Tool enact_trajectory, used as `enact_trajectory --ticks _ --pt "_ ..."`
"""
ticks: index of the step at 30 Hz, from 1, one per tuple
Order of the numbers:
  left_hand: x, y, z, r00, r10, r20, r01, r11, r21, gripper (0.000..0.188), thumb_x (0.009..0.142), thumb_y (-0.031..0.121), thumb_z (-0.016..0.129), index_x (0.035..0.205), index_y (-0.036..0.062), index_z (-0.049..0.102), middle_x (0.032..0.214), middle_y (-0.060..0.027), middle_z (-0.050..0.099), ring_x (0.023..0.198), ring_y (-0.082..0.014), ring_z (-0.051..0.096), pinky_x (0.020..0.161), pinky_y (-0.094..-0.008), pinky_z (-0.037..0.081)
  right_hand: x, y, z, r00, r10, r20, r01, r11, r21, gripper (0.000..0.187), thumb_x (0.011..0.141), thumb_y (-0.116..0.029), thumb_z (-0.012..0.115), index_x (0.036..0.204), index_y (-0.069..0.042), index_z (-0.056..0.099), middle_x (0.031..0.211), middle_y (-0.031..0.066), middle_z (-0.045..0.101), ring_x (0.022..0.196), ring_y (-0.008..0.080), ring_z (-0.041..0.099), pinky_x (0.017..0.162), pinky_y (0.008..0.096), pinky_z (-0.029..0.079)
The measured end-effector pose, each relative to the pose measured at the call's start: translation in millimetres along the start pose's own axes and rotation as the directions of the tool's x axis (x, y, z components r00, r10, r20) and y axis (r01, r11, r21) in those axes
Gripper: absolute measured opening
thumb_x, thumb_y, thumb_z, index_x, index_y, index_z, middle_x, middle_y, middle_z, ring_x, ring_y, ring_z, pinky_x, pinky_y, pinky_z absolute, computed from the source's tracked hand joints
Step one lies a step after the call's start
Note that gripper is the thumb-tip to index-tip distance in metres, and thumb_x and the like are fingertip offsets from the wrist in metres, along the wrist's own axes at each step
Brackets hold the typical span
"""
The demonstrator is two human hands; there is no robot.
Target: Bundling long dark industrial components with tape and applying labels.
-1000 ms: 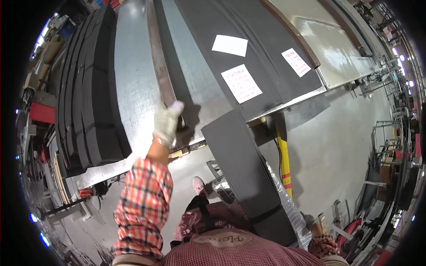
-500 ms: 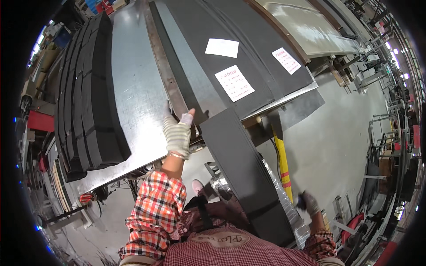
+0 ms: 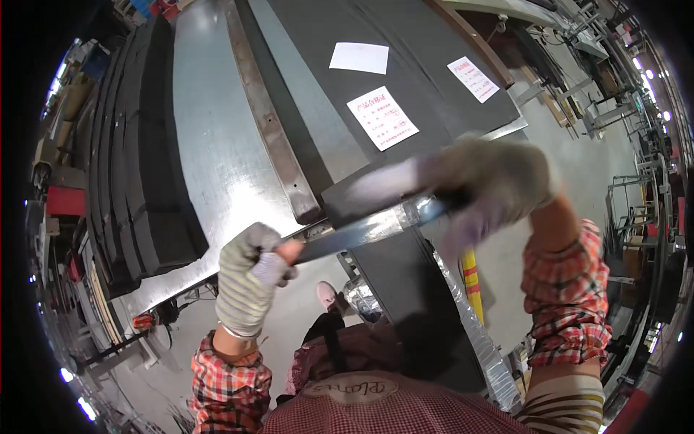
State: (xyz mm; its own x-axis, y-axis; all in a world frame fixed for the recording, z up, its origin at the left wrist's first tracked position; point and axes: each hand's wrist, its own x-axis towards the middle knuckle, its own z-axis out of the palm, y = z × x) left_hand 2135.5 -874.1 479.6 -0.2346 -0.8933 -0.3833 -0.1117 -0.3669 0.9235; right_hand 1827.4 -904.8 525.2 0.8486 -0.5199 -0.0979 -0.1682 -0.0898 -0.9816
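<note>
A shiny dark strip of tape [image 3: 361, 236] stretches between my two gloved hands, above the near edge of the metal-topped table [image 3: 210, 137]. My left hand [image 3: 247, 278], in a striped glove, is closed with its thumb and fingers pinching the left end. At the other end my right hand [image 3: 502, 181] is raised and smeared by motion, closed around the dark part of the tape; the roll itself is not clear. Below the tape, a long stack of dark grey strips [image 3: 405, 289] reaches from the table edge toward my body.
Bundled dark strips [image 3: 148, 159] stand at the table's left. A rusty metal bar [image 3: 267, 130] lies lengthwise. Dark sheets [image 3: 405, 94] on the right carry a blank white paper [image 3: 359, 58] and two printed papers [image 3: 383, 118]. A yellow post [image 3: 473, 286] stands beyond the stack.
My right hand has come up from the lower right to above the table edge. My left hand has left the metal bar, drawn back and closed on the tape, which is now stretched out.
</note>
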Motion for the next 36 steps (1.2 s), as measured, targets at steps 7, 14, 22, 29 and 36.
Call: enact_trajectory --ticks 7,14,22,29,36 --pt "51 -170 38 0.996 -0.062 0.065 0.069 0.991 -0.112 0.016 0.085 0.018 0.067 0.08 0.0072 0.056 0.067 0.0004 0.058 0.053 -0.0038 0.05 0.046 -0.0186 0.038 -26 234 39 0.956 0.062 -0.286 -0.193 0.869 -0.456 0.019 0.086 -0.021 0.054 0.084 -0.004 0.063 0.058 0.0025 0.053 0.053 0.0231 0.05 0.053 0.0359 0.042" --pt "69 -248 54 0.88 -0.163 0.446 0.388 0.79 -0.476 0.059 0.082 0.055 0.063 0.12 0.01 0.055 0.108 -0.0009 0.06 0.094 -0.0098 0.058 0.076 -0.0241 0.049 -14 238 94 0.83 0.345 -0.438 -0.011 0.795 0.606 0.038 0.087 -0.025 0.061 0.117 -0.003 0.055 0.114 0.0116 0.06 0.105 0.0201 0.057 0.091 0.0341 0.046" --pt "48 -213 -16 0.965 -0.224 0.137 0.26 0.889 -0.378 0.035 0.087 0.038 0.063 0.098 0.0044 0.062 0.066 0.0005 0.055 0.052 -0.0085 0.051 0.044 -0.0219 0.04 84 89 159 0.404 0.312 -0.86 -0.894 0.333 -0.299 0.107 0.066 -0.048 0.074 0.145 -0.002 0.018 0.141 0.0404 0.012 0.131 0.0507 0.019 0.107 0.0574 0.018" --pt "63 -115 65 0.916 0.384 0.115 -0.401 0.874 0.275 0.034 0.078 0.022 0.07 0.101 -0.0002 0.061 0.076 -0.0105 0.066 0.065 -0.0151 0.062 0.059 -0.0272 0.049 63 77 150 0.455 0.449 -0.769 -0.864 0.433 -0.258 0.107 0.067 -0.037 0.076 0.139 0.012 0.015 0.14 0.0331 0.026 0.132 0.0413 0.028 0.109 0.0476 0.021" --pt "60 -94 87 0.757 0.626 0.187 -0.616 0.588 0.524 0.06 0.064 0.021 0.077 0.117 0.0099 0.053 0.095 -0.0107 0.06 0.081 -0.0311 0.063 0.068 -0.0383 0.051 23 45 80 0.793 -0.066 -0.605 -0.412 0.673 -0.614 0.055 0.077 -0.032 0.069 0.119 -0.002 0.053 0.07 0.0135 0.064 0.068 0.0314 0.062 0.07 0.0379 0.049"
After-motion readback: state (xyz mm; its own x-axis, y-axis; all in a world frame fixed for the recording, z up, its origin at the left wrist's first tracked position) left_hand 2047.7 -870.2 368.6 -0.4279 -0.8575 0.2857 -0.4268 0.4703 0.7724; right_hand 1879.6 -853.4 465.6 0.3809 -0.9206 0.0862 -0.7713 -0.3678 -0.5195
